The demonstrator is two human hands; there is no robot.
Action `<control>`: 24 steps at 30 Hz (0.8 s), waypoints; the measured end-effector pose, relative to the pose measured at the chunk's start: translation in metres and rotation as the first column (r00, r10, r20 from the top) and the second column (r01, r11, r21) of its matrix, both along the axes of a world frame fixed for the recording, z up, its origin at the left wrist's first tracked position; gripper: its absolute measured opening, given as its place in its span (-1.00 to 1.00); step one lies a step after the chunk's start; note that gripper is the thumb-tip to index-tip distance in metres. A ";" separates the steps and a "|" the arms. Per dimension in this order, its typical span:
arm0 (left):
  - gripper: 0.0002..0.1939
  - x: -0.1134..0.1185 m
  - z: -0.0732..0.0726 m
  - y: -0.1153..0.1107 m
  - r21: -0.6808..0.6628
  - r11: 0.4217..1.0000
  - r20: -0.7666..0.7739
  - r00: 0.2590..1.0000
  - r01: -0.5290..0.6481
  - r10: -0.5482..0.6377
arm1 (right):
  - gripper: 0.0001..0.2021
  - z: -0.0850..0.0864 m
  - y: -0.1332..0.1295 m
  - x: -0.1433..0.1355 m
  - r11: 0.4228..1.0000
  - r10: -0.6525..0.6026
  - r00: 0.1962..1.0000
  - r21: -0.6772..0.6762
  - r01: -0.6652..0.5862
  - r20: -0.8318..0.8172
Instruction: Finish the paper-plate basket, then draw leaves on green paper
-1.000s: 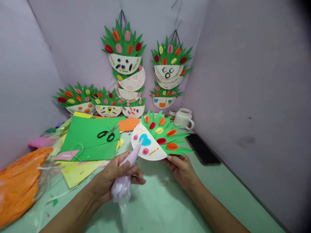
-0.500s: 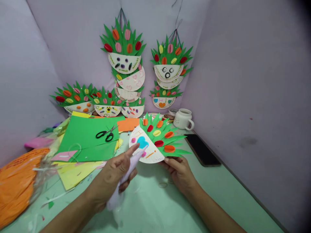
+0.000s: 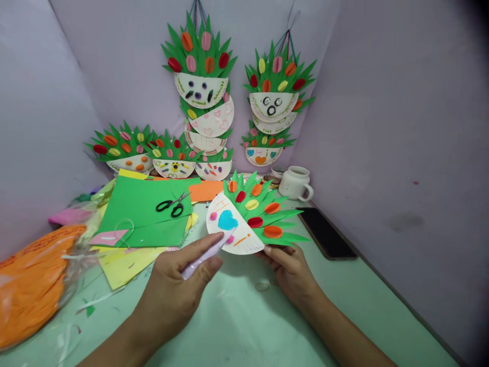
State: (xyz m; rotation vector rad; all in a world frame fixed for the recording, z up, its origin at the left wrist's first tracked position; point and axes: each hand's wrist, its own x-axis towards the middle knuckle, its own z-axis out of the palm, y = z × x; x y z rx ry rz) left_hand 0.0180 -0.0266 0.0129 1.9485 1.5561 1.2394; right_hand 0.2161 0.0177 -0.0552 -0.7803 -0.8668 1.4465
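Note:
My right hand (image 3: 288, 270) grips the lower edge of a paper-plate flower craft (image 3: 229, 230), holding it tilted above the table. Its white half plate bears orange letters, a blue heart and pink dots; green paper leaves with red, orange and yellow flowers fan out to the upper right. My left hand (image 3: 187, 283) is closed around a pale lavender piping bag (image 3: 204, 256), whose narrow tip is over the plate by the lower pink dot. Whether the tip touches the plate I cannot tell. Most of the bag is hidden in my palm.
Black-handled scissors (image 3: 173, 205) lie on green paper (image 3: 133, 206) at the left. An orange bag (image 3: 34, 280) sits at the far left. Behind the craft is a white mug (image 3: 294, 183), with a phone (image 3: 326, 234) at right. Finished flower crafts (image 3: 201, 90) hang on the wall.
My left hand has turned and closed further around the piping bag, its index finger now along the bag instead of pointing over the heart. The craft stays in my right hand.

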 end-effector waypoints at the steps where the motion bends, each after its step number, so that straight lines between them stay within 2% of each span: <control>1: -0.69 0.000 -0.001 -0.001 0.029 1.000 -0.009 1.000 0.005 -0.005 | -0.80 0.000 0.000 0.000 1.000 0.007 1.000 0.005 -0.007 -0.002; 9: -0.74 0.005 -0.007 -0.008 0.091 0.983 -0.153 0.978 0.158 -0.143 | -0.71 0.004 -0.003 0.000 0.998 0.051 0.999 0.045 -0.050 -0.001; 14: -0.71 0.004 -0.009 -0.011 0.005 0.975 -0.257 0.942 0.224 -0.215 | -0.74 0.004 -0.004 0.001 0.998 0.038 0.999 0.048 -0.038 0.007; 24: -0.74 0.002 -0.009 -0.009 -0.083 0.971 -0.294 0.925 0.226 -0.240 | -0.80 0.005 -0.002 0.003 0.996 0.048 0.999 0.071 -0.049 0.021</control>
